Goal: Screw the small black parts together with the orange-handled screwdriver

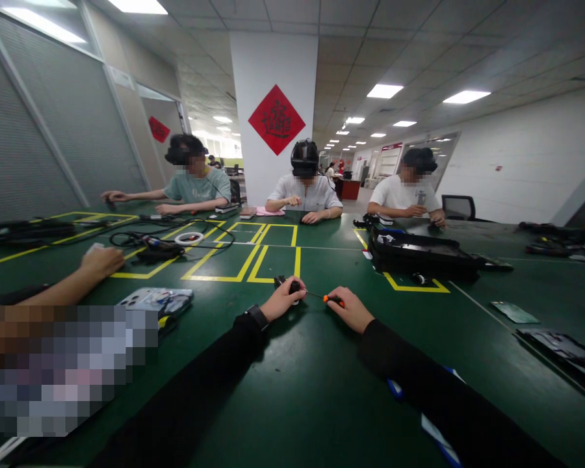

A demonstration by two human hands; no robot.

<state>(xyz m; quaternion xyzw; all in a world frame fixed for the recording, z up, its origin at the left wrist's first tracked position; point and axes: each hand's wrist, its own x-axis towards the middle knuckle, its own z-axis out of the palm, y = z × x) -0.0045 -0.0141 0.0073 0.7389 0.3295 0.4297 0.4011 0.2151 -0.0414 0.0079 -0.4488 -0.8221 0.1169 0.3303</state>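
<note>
Near the middle of the green table, my left hand (281, 300) is closed round a small black part (295, 286), most of it hidden by the fingers. To its right, my right hand (351, 309) grips a screwdriver (332, 300) with an orange and black handle. The thin shaft points left and its tip reaches the black part; whether it touches a screw is too small to tell. A dark watch is on my left wrist.
Yellow tape outlines mark the green table (312, 403). A black tray (419, 250) lies at right, a silver-blue case (156, 300) and cables (160, 247) at left. A neighbour's hand (102, 261) rests at left; three people sit opposite. Blue-white packets lie under my right forearm.
</note>
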